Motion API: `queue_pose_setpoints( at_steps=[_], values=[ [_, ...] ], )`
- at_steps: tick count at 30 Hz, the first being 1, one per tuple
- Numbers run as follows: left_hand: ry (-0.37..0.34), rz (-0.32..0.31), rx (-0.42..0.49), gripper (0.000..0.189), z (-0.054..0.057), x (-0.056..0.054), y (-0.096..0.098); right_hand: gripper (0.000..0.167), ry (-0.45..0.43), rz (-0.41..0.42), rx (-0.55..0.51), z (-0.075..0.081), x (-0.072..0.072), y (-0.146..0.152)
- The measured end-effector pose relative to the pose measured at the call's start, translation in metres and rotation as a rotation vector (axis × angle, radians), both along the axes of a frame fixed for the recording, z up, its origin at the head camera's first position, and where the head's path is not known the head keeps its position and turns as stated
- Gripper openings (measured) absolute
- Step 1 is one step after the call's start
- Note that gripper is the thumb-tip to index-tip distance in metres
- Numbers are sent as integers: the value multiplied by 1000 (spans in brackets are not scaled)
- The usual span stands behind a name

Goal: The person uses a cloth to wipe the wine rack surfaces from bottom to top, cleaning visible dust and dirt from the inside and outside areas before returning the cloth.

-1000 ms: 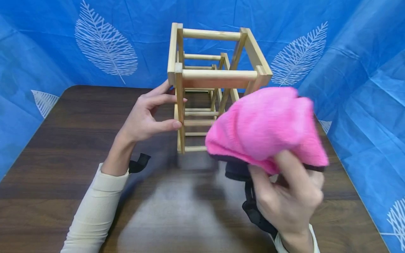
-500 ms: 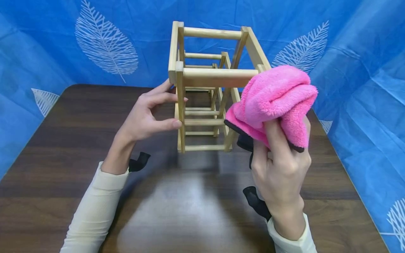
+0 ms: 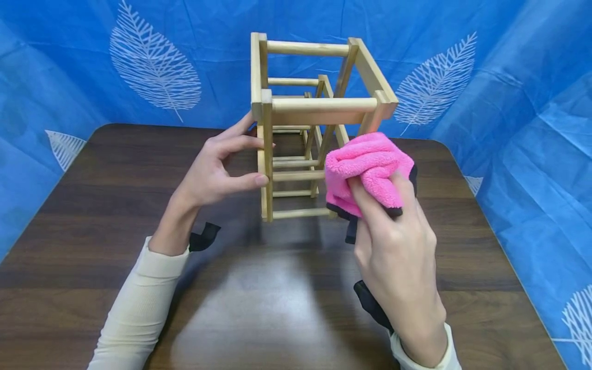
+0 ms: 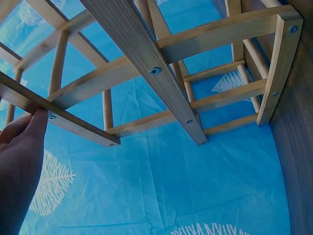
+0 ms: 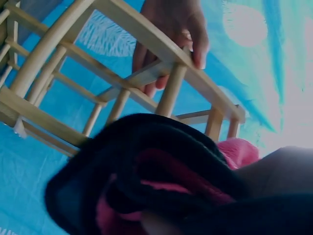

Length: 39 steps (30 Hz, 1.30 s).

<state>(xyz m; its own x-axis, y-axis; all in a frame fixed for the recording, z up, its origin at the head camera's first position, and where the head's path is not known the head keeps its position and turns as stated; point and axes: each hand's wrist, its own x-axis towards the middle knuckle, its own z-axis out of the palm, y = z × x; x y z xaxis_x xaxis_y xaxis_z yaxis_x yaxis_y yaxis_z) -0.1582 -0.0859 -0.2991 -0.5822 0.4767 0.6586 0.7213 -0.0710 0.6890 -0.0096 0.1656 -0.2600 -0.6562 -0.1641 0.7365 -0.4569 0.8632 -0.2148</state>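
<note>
A pale wooden rack with round rungs and flat slats stands upright on the table. My left hand holds its left side, thumb at the front post and fingers reaching behind. In the left wrist view, the thumb presses a slat beside a screw head. A fluffy pink cloth with black edging is bunched in my right hand, fingers pushed into its folds. It covers part of the rack's right front post. The right wrist view shows the cloth's dark underside close against the rack's lower bars.
The dark wood-grain table extends around the rack. Behind it and along both sides hangs a blue curtain with white leaf prints. Black straps stick out at the wrists.
The right hand has brought the cloth left and down from the rack's upper right corner onto the right front post. My left hand keeps its place, and the rack's top has shifted very slightly.
</note>
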Motion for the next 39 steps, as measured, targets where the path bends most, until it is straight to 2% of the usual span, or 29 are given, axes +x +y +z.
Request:
queue_pose_setpoints(
  at_steps=[6,12,17,25,29,36,39],
  values=[
    [-3,-2,2,68,-1,0,1,40,-105,7,92,1,5,5],
    [-40,8,-7,65,-2,0,-1,43,-107,64,162,-4,4,14],
    [-22,36,-30,68,-2,0,-3,43,-114,113,235,-12,2,20],
    [-16,50,-38,70,-1,0,-2,42,-262,174,346,-26,1,22],
    [-14,45,-36,69,-1,0,-2,38,-299,190,378,-31,0,20],
    [-10,40,-30,71,0,-1,-2,48,-386,193,430,-33,-2,19],
    [-20,44,-26,72,0,0,-2,47,-405,196,448,-35,-3,18]
  ],
)
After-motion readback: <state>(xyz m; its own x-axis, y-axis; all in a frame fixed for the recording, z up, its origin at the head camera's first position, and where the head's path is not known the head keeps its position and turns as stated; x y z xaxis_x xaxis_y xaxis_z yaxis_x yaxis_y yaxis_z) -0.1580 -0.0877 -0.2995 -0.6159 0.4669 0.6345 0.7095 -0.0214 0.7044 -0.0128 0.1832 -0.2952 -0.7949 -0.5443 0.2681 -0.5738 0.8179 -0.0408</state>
